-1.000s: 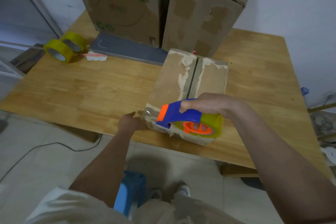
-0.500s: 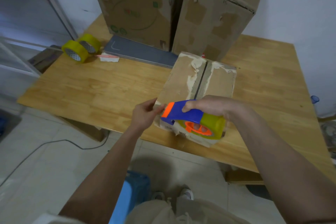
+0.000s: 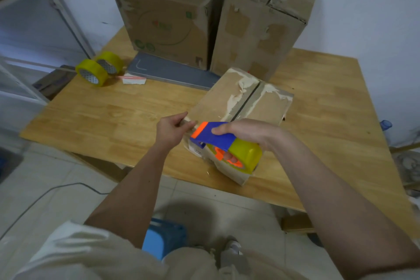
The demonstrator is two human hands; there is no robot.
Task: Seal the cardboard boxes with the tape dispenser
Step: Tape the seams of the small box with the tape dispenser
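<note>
A wooden desk (image 3: 91, 116) carries two big cardboard boxes (image 3: 172, 27) at the back and a smaller box (image 3: 229, 95) at its near edge, its top seam untaped. Two spare tape rolls (image 3: 95, 71) lie far left. The right hand (image 3: 245, 130) grips the tape dispenser (image 3: 225, 145) over the small box's near end, fingers curled round its blue handle. The left hand (image 3: 172, 128) pinches what looks like the loose tape end at the dispenser's mouth. The step seems to be starting the strip; next, stick that end on the box's near face and draw the dispenser along the seam.
</note>
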